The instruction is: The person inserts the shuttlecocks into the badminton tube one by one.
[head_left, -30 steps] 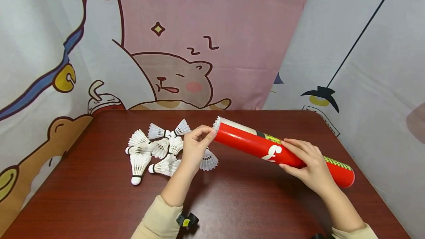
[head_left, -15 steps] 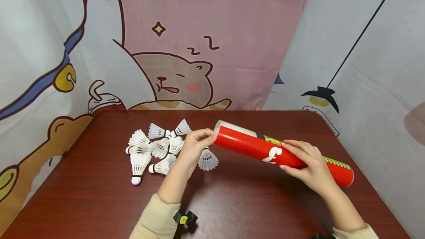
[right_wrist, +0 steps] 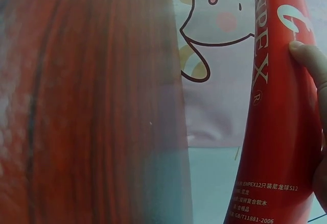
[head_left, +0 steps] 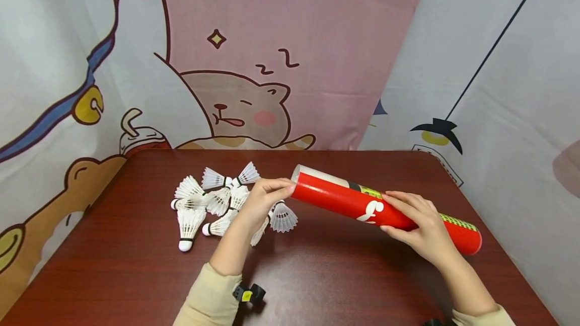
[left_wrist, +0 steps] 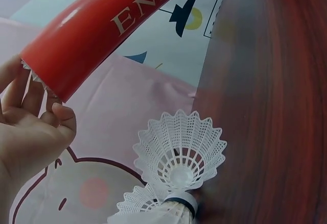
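A long red shuttlecock tube [head_left: 333,196] with a white-and-green strip slants above the table, its mouth toward the left and raised. My right hand [head_left: 421,225] grips it around its lower half, thumb on the near side. At the mouth, my left hand [head_left: 265,200] touches the rim with extended fingers and thumb. The left wrist view shows the scalloped white skirt of a shuttlecock [left_wrist: 37,77] just at the tube's opening, against my fingers; the rest of it is hidden inside. Loose white shuttlecocks [head_left: 190,223] lie left of and beneath my left forearm.
The brown wooden table [head_left: 344,280] reaches back to a patterned cloth [head_left: 326,54] with cartoon animals. A plastic shuttlecock [head_left: 284,217] lies just right of my left wrist. Several others are heaped at the table's left middle, partly hidden by my left arm.
The shuttlecock skirt that stuck out of the tube's mouth has gone in almost flush. My left hand has shifted slightly down at the rim. The right hand and tube have barely moved.
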Available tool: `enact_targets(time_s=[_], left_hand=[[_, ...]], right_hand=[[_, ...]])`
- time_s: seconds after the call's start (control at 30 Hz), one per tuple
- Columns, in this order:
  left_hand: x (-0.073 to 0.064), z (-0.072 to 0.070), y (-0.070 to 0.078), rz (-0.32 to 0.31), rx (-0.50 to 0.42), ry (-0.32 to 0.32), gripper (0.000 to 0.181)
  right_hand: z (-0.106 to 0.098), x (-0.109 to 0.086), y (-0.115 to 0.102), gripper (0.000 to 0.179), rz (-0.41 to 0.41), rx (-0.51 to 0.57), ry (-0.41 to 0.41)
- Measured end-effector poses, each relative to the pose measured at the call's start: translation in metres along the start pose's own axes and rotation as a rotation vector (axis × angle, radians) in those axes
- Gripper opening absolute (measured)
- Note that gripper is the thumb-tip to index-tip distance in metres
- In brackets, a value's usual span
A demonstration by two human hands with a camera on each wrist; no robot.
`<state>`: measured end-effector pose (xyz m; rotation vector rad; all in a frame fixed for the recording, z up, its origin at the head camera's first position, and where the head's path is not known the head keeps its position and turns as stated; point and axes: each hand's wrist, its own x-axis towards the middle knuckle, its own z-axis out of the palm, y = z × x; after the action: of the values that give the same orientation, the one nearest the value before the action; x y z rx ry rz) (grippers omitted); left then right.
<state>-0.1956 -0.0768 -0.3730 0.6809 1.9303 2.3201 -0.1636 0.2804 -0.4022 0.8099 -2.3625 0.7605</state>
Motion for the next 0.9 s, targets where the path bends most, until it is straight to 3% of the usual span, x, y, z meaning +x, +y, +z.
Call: enact_targets(time_s=[0.1,0.27,0.43,0.7,0.9], left_hand=[[0.0,-0.003,0.001,-0.002,0.04,-0.026,0.022],[-0.001,-0.011,0.008,0.066,0.144,-0.042,0.02],[-0.004,-0.025,0.02,0.136,0.215,-0.008,0.02],[-0.015,-0.059,0.04,0.244,0.241,0.134,0.019],[-0.026,-0.084,0.055,0.273,0.233,0.263,0.023]], right_hand=[[0.0,0.0,-0.001,0.077,0.0,0.0,0.0],[-0.001,0.0,-0.002,0.075,0.018,0.011,-0.003],[-0.002,0.0,-0.001,0.075,0.028,0.014,0.001],[-0.003,0.0,-0.001,0.075,0.031,0.012,0.001],[-0.003,0.0,-0.001,0.074,0.032,0.014,-0.001]])
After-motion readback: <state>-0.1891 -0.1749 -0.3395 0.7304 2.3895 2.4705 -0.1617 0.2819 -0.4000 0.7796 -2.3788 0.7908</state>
